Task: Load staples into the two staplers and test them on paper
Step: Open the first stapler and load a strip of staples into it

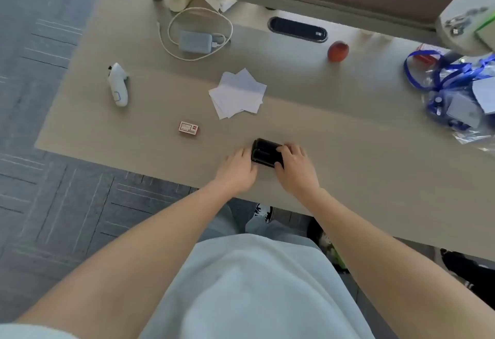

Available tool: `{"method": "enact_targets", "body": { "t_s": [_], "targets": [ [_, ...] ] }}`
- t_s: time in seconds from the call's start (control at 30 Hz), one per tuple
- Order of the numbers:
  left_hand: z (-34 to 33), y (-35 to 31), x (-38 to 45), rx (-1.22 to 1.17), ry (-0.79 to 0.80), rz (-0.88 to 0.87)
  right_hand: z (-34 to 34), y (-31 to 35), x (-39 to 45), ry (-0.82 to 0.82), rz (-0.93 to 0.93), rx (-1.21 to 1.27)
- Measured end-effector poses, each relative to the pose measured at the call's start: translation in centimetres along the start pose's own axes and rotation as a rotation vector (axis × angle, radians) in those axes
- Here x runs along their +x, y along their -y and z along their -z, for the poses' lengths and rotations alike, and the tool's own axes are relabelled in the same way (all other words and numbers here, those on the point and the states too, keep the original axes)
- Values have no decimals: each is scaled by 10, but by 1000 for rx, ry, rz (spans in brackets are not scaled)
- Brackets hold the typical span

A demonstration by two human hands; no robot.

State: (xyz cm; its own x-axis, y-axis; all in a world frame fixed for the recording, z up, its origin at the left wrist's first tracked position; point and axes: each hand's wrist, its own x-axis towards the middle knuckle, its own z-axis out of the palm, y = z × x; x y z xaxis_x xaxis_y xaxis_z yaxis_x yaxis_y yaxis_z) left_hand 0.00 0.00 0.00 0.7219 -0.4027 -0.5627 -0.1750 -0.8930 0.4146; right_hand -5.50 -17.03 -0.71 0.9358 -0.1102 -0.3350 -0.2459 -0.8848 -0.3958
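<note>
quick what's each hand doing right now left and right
Left hand: fingers touching the left end of the two black staplers; grip cannot be told.
Right hand: fingers curled over the staplers' right end, holding them.

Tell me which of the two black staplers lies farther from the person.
The black stapler on the far side, toward the white paper sheets; its twin lies alongside it, nearer the table's front edge.

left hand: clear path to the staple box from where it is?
Probably yes. The staple box lies alone on the desk, up and left of the left hand, nothing between them. That hand would first have to leave the staplers.
</note>
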Motion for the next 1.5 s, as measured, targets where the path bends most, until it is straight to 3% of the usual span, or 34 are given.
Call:
{"method": "enact_targets", "body": {
  "t_s": [0.1, 0.33, 0.53, 0.8, 1.0, 1.2, 1.5],
  "targets": [
    [-9, -5, 3, -62, 36, 34, -3, -4, -2, -80, 0, -12],
    [-8, -4, 9, -154, 38, 47, -16, 2, 4, -7, -6, 7],
    [-4, 16, 11, -225, -13, 11, -29, 13, 16, -57, 45, -30],
    [-10, 71, 35, -188, -208, -137, -65, 26, 43, -224, 136, 25],
    [-28, 106, 60, -83, -468, -359, -96, 25, 52, -450, 198, 0],
    [-46, 124, 69, -132, -593, -487, -121, 28, 54, -666, 199, 23],
    [-70, 163, 48, -137, -731, -584, -156, 50, 33, -751, 276, -72]
  ]
}}
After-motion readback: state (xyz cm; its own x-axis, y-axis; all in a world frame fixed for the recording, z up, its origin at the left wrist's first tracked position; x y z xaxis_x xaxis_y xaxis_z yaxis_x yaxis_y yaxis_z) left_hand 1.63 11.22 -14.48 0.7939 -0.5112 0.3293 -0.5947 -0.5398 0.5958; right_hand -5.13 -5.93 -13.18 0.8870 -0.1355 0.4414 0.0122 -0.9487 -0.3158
